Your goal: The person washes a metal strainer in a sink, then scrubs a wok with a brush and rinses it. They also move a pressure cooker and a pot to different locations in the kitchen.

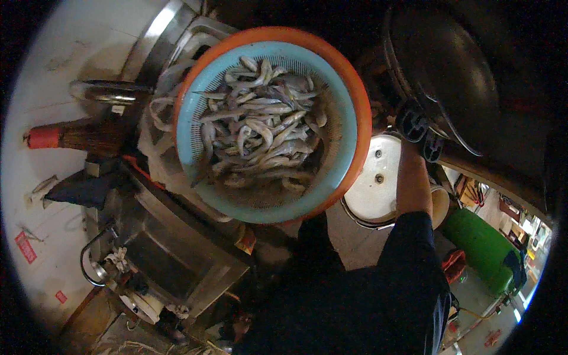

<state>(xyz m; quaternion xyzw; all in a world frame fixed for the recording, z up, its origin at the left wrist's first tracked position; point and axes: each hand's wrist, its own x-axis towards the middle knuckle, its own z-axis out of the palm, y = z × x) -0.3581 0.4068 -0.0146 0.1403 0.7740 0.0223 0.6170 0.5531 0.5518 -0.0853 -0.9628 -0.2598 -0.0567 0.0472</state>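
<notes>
A light-blue plastic strainer basket [191,155] sits inside an orange plastic basin [361,133], holding many small silvery fish [266,120]. To their right, my right forearm [413,186] reaches up to black handle-like parts [412,122] beside a large dark wok or pan [461,66]. My right hand is hidden or lost in the dark there, so its grip cannot be told. My left hand cannot be made out. Beneath the forearm, a round white lid or vessel top [375,177] with two small fittings lies beside the basin.
A metal sink [164,262] with a curved tap [86,253] is at lower left. A brush with a red-wrapped handle [44,138] is against the pale wall. A green gas cylinder [481,248] lies at lower right near a red bag [453,266]. Crumpled clear plastic [155,151] borders the basin.
</notes>
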